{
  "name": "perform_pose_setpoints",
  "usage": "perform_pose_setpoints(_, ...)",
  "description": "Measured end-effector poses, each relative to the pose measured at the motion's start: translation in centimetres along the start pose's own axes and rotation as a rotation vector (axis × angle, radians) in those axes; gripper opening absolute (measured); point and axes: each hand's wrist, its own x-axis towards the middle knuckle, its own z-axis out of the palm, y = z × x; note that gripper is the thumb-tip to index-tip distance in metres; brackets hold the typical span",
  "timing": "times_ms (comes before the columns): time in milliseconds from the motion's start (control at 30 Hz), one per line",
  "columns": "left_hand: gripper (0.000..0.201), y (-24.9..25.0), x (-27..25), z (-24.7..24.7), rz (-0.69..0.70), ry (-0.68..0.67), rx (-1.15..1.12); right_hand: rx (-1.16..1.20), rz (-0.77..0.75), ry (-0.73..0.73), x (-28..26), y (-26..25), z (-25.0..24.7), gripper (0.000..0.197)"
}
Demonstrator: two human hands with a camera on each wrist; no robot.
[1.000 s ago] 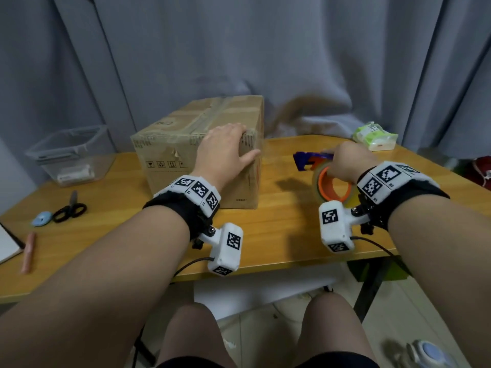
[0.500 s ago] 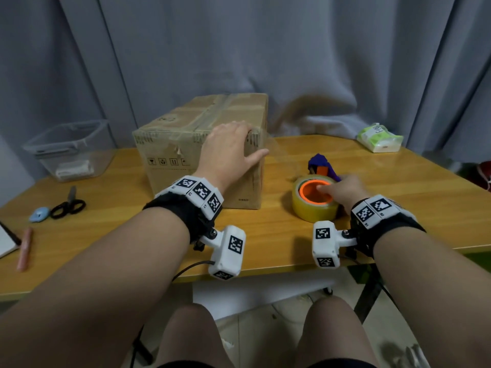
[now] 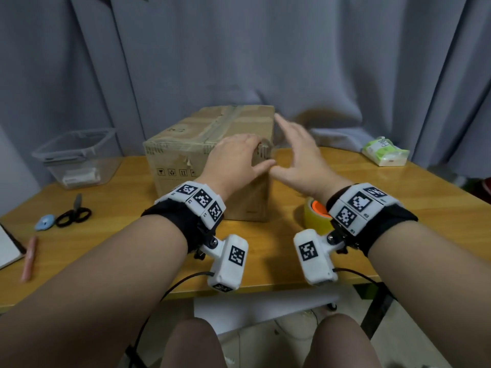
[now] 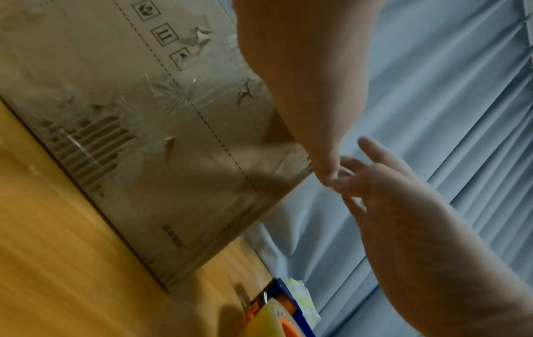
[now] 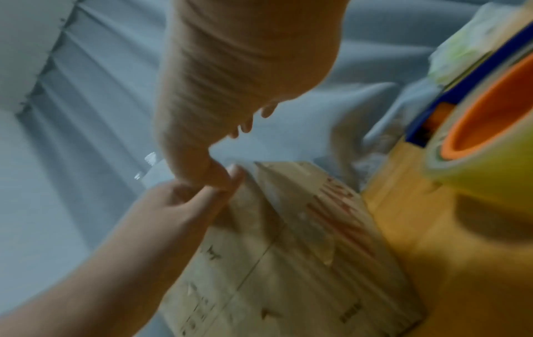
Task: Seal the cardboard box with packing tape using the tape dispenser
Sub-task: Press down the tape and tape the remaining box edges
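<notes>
The cardboard box (image 3: 191, 160) stands on the wooden table (image 3: 111, 235), with a strip of tape along its top seam. My left hand (image 3: 239, 155) rests over the box's near right top corner, thumb stretched out. My right hand (image 3: 295, 152) is beside that corner with fingers straight, and its thumb tip meets my left thumb. The wrist views show the box (image 4: 144, 141) (image 5: 288, 250) and both thumbs touching at its corner, with a glint of clear tape (image 5: 150, 159) there. The tape dispenser (image 3: 316, 216), a yellow roll on an orange core, lies on the table behind my right wrist.
A clear plastic container (image 3: 77, 158) sits at the back left. Scissors (image 3: 74, 215), a small blue object (image 3: 45, 221), a pink pen (image 3: 29, 257) and a notebook edge (image 3: 6, 248) lie at the left. A tissue pack (image 3: 385, 152) lies at the back right. A grey curtain hangs behind.
My right hand set the tape dispenser down on the table, let go of it and moved up and left to the box corner. My left hand stayed on the box.
</notes>
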Motion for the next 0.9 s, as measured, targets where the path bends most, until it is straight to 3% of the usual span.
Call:
perform_pose_setpoints(67,0.046,-0.7,-0.1,-0.6,-0.002,-0.016,-0.029,-0.208,-0.044,-0.136,0.9,-1.6,1.0,0.097)
perform_pose_setpoints(133,0.039,-1.9,-0.3,-1.3,-0.002,-0.028,-0.026,-0.341,-0.061,-0.165,1.3,-2.4,2.4,0.095)
perform_pose_setpoints(333,0.057,-9.7,-2.3,-3.3,-0.132,-0.132,0.088,-0.423,-0.092,0.090,2.1,-2.3,4.4,0.041)
perform_pose_setpoints(467,0.066,-13.1,-3.9,-4.2,-0.264,-0.152,-0.001,-0.474,-0.221,0.159,2.3,-1.5,4.5,0.024)
perform_pose_setpoints(533,0.063,-12.9,-4.1,-4.2,-0.250,-0.109,-0.037,-0.540,-0.225,0.159,2.5,-0.9,4.2,0.021)
perform_pose_setpoints(733,0.042,-10.3,-4.1,-3.1,-0.139,0.060,-0.086,-0.596,0.010,0.083,2.8,1.5,1.2,0.021)
perform_pose_setpoints(900,0.040,-11.5,-4.9,-3.2,-0.154,0.099,-0.237,-0.546,-0.180,0.000,3.2,-2.0,3.3,0.030)
